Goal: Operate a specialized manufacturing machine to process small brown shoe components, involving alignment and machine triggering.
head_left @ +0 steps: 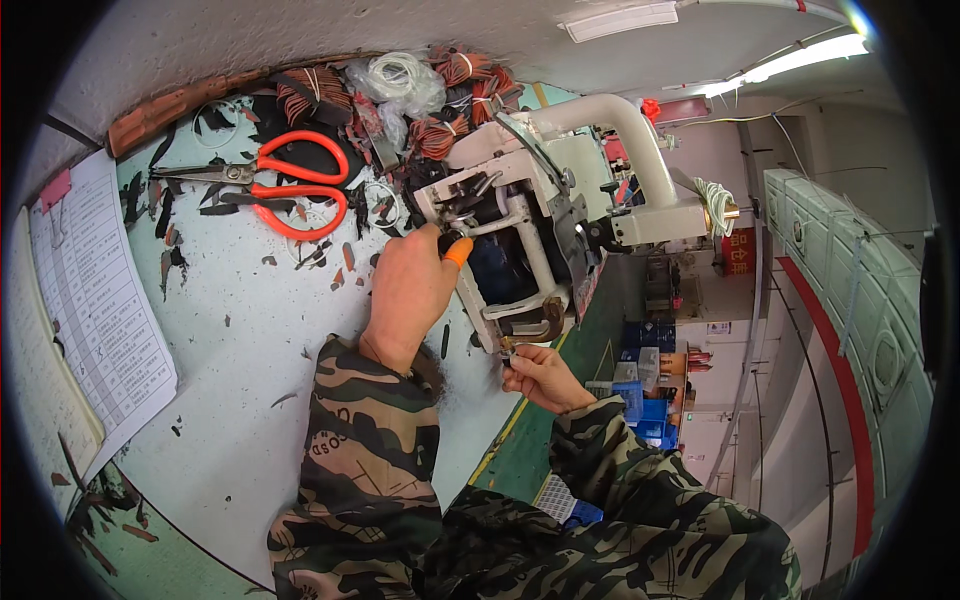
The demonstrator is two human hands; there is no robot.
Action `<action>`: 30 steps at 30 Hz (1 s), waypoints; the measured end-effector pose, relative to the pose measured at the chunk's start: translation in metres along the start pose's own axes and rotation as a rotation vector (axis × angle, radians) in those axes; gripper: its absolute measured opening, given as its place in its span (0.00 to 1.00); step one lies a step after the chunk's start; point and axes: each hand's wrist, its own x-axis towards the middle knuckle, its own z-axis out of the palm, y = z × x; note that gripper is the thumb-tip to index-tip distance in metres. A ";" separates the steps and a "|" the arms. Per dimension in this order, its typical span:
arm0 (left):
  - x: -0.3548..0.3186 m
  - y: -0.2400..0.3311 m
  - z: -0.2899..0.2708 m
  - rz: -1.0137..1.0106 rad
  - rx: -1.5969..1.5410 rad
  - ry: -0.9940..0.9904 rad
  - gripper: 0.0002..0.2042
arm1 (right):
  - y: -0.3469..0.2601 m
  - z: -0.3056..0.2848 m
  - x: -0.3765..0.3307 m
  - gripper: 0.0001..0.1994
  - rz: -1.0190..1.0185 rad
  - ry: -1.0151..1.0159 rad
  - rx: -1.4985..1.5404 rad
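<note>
A cream metal machine (545, 232) with an arched arm lies on its side on the worktable, its open frame turned toward me. My left hand (410, 290) is closed over the near rim of that frame, an orange finger cot on one digit; its other fingertips are partly hidden inside. At the frame's lower corner, my right hand (545, 378) pinches a small metal part (508, 350), too small to name surely. Dark inner parts and a pale curved bar show within the frame. Left of the machine lie large scissors (300, 185) with orange handles, blades pointing left.
Bundles of reddish-brown strips (312, 92) and a clear bag with white cord (398, 82) are heaped against the wall. Dark scraps litter the pale worktable (240, 400). Printed sheets (105, 320) lie at the left. Blue bins (645, 410) stand beyond the green floor.
</note>
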 end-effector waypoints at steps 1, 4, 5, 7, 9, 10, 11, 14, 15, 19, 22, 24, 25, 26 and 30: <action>-0.002 -0.002 -0.002 -0.004 0.012 0.005 0.07 | 0.003 0.003 0.003 0.05 0.007 -0.004 0.016; -0.003 -0.002 0.011 -0.022 0.007 -0.010 0.07 | 0.008 -0.006 0.003 0.04 0.017 0.011 0.035; -0.004 0.002 0.010 -0.057 -0.006 -0.001 0.07 | 0.007 -0.004 0.003 0.04 0.016 0.006 0.034; -0.005 0.006 0.007 -0.091 -0.018 0.011 0.09 | 0.006 -0.001 0.003 0.04 0.001 -0.007 0.024; -0.006 0.005 0.008 -0.083 0.013 0.042 0.12 | 0.005 0.004 0.002 0.04 0.004 0.002 0.024; -0.006 0.003 0.009 -0.083 0.011 0.045 0.12 | 0.004 0.006 0.001 0.04 0.006 0.013 0.025; -0.006 0.002 0.011 -0.084 0.011 0.058 0.13 | 0.004 0.004 0.001 0.04 0.005 0.014 0.025; -0.006 0.003 0.016 -0.104 0.006 0.084 0.13 | 0.005 0.002 0.001 0.05 -0.003 0.015 0.033; -0.006 0.005 0.016 -0.123 -0.001 0.096 0.13 | 0.004 0.002 0.001 0.05 -0.004 0.019 0.024; -0.004 0.006 0.012 -0.143 -0.008 0.065 0.12 | 0.006 0.000 0.001 0.05 -0.010 0.023 0.025; -0.004 0.005 0.009 -0.178 0.006 0.046 0.12 | 0.006 0.001 0.001 0.05 -0.002 0.007 0.015; -0.005 0.000 0.005 -0.145 0.041 0.053 0.12 | 0.009 0.002 0.004 0.05 0.000 -0.002 0.018; -0.005 -0.002 0.003 -0.149 0.047 0.056 0.12 | 0.011 0.003 0.006 0.05 -0.001 -0.009 0.020; -0.003 -0.002 0.005 -0.140 0.009 0.046 0.13 | 0.012 -0.002 0.006 0.05 -0.004 -0.004 0.020; -0.003 0.002 0.012 -0.135 -0.103 0.026 0.12 | 0.016 -0.022 0.007 0.09 0.012 -0.125 0.144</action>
